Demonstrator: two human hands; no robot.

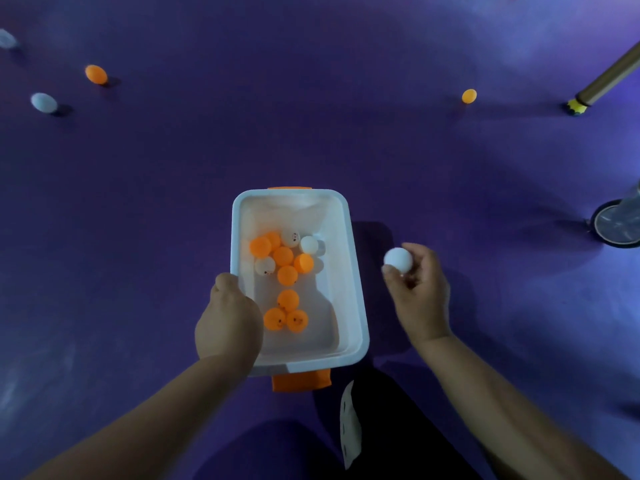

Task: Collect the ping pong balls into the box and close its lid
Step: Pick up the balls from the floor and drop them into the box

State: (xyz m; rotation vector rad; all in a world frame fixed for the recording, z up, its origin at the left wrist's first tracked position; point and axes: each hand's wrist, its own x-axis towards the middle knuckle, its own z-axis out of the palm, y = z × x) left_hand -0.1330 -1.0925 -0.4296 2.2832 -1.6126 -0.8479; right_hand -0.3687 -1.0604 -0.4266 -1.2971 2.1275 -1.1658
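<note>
Purple floor [311, 116], box [341, 271] rim in left hand [227, 323], white ball [398, 259] beside in right hand [420, 299]

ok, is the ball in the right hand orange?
No, the right hand pinches a white ping pong ball, held just to the right of the white box.

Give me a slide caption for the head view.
Left hand grips the box rim; right hand holds a white ball beside it; loose balls lie on the floor.
</note>
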